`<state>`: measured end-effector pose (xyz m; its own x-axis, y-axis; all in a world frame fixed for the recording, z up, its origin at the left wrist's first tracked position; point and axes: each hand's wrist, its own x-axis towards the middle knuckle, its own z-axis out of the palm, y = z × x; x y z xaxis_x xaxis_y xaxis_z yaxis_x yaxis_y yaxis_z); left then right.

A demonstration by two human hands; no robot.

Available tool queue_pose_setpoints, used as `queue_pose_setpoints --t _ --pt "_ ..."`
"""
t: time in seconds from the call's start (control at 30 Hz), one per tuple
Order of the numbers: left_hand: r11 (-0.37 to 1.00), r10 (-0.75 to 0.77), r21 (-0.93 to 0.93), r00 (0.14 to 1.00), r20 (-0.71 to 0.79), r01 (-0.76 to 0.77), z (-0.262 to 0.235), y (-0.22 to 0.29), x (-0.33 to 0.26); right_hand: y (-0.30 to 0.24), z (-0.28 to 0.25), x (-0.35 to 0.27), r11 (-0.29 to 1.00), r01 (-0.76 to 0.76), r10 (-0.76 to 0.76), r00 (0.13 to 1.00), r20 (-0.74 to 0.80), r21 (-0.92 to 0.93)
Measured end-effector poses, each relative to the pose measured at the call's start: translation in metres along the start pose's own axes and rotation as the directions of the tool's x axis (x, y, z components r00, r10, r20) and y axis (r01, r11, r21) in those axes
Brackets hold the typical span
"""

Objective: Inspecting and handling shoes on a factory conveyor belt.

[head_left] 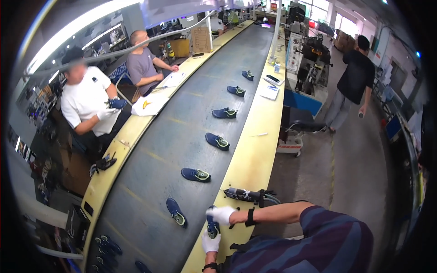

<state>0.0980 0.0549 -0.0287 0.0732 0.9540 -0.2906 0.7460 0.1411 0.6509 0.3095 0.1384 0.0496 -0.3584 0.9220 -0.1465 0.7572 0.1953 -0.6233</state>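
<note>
A dark blue sneaker (211, 229) with a pale green collar lining is between my two white-gloved hands, over the near edge of the cream ledge beside the conveyor belt. My left hand (210, 242) is closed round the lower end of the shoe, by its collar opening. At the upper end, my right hand (221, 215) presses against the shoe, its fingers partly hidden. Close by on the belt lies another blue sneaker (176, 213). Just beyond my right hand, a black cylindrical tool (245, 194) with hoses lies on the ledge.
More blue sneakers stand in a row along the grey conveyor belt (150, 182), and several shoes (107, 245) cluster at its lower left. Across the belt, a co-worker (91, 100) holds a shoe; another person (145, 63) sits farther on. Someone (357, 73) in black stands in the right aisle.
</note>
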Motion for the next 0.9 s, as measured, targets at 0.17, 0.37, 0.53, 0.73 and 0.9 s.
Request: queue_pose_setpoints --t 0.17,0.37,0.53,0.73,0.9 --pt "0.997 -0.02 -0.067 0.997 0.073 0.025 0.016 -0.035 0.004 -0.024 0.056 -0.01 0.994 0.034 -0.003 0.962 0.273 -0.108" --pt "0.997 0.02 -0.071 0.998 0.054 -0.016 0.03 -0.046 -0.007 -0.017 0.084 -0.023 0.967 0.214 -0.215 0.977 0.012 -0.135" --pt "0.997 0.073 -0.024 0.996 0.046 -0.072 0.036 -0.056 -0.015 -0.03 0.078 -0.024 0.933 0.332 -0.329 0.943 0.045 -0.136" --pt "0.96 -0.048 -0.272 0.996 0.068 0.065 0.028 -0.047 -0.02 -0.035 0.058 -0.015 0.906 0.399 -0.376 0.911 0.168 -0.138" --pt "0.818 0.011 -0.542 0.947 -0.321 -0.193 0.009 -0.038 -0.048 -0.066 0.041 -0.018 0.947 0.301 -0.275 0.941 0.194 -0.116"
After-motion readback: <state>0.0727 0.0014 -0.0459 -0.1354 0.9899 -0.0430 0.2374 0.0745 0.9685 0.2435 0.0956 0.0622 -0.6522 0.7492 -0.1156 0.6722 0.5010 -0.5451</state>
